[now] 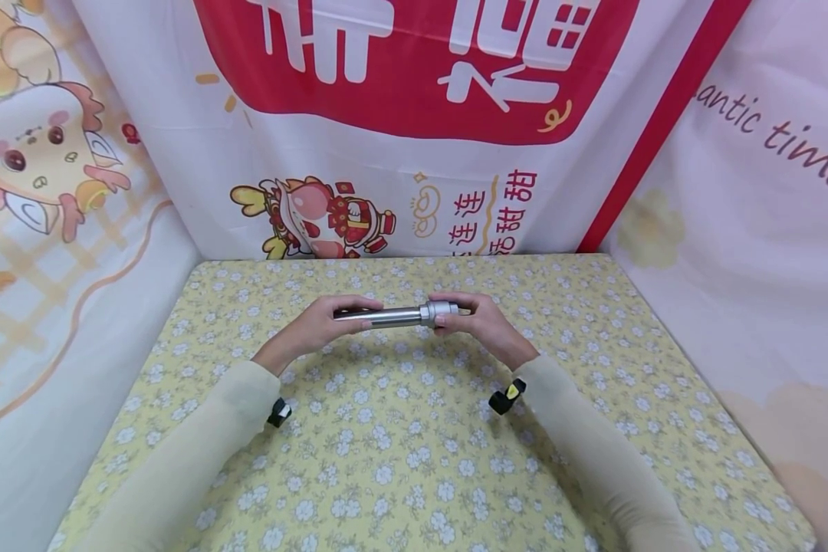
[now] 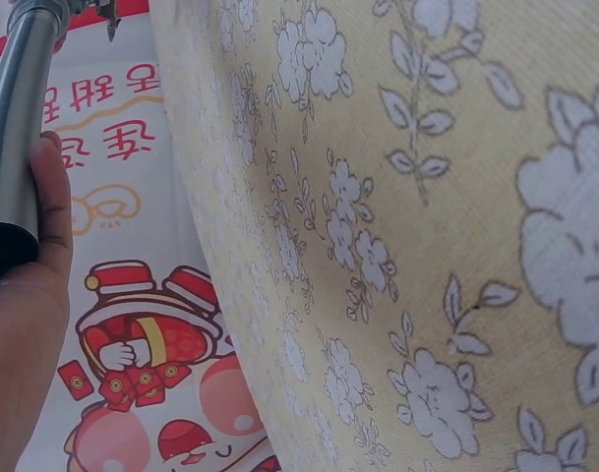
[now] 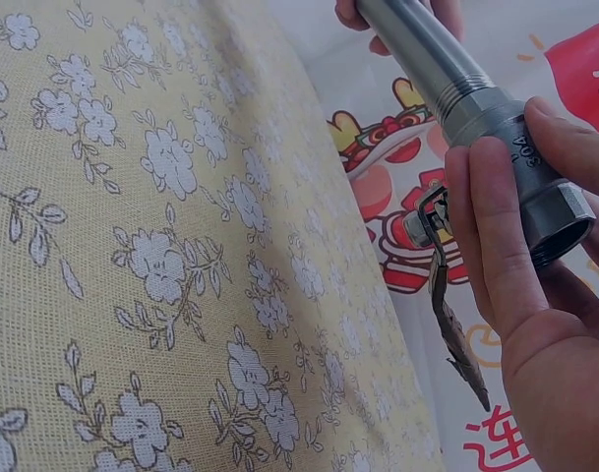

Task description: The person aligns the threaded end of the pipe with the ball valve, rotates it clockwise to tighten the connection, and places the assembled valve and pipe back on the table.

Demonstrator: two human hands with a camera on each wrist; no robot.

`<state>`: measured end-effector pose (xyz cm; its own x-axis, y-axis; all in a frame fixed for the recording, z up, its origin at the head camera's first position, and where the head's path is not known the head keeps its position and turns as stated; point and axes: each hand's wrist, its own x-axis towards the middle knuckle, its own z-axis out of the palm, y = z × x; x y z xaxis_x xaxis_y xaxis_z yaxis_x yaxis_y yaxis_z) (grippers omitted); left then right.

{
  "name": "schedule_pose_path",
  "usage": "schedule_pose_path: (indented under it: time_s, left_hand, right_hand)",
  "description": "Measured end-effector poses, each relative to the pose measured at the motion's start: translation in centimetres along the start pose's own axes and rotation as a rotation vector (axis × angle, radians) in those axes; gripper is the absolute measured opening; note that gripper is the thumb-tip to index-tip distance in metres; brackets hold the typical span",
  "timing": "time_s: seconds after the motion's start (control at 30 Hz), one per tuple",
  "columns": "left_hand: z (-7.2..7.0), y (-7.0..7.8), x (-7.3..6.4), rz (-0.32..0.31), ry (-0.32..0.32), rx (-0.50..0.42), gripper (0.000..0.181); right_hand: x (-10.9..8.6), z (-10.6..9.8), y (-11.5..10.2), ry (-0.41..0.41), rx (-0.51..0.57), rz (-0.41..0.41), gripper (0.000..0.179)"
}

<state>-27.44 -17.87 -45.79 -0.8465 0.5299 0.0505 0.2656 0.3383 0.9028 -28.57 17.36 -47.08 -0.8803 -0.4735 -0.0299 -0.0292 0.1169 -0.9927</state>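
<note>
Flowered cloth (image 1: 379,460) covers the surface beneath both sleeves (image 1: 200,429). Ahead of them, I record the pipe (image 1: 396,317) held above the cloth, its long axis running left to right across the gap between the hands. Left hand (image 1: 317,323): fingers and thumb wrapped around the pipe's left end. Right hand (image 1: 484,318): gripping the valve (image 1: 441,309) at the opposite end. From my remote station I judge the governing relation to be that common axis: pipe and valve stand in line, and their joint, with some thread (image 3: 463,90) exposed, lies nearer the right hand. A lever (image 3: 450,320) projects from the valve's side; its bearing on the fingers I cannot determine. Beyond hangs the printed backdrop (image 1: 379,165).
</note>
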Motion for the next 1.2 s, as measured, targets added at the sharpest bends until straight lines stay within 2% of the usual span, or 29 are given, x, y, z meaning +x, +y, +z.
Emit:
schedule_pose_path:
  time_s: [0.53,0.77,0.97,1.2]
  left_hand:
    - [0.26,0.10,0.06,-0.002,0.021,0.034,0.043]
    - [0.26,0.00,0.23,0.004,0.022,0.086,0.048]
    - [0.36,-0.06,0.38,-0.014,0.034,0.113,0.047]
    - [0.35,0.07,0.33,-0.033,0.040,0.090,0.049]
  right_hand:
    - [-0.13,-0.03,0.04,0.004,0.002,-0.005,0.065]
    - [-0.26,-0.02,-0.08,0.010,0.008,-0.003,0.051]
    - [-0.24,-0.02,-0.12,0.007,0.014,-0.009,0.049]
    - [-0.35,0.06,-0.25,0.013,0.010,-0.003,0.052]
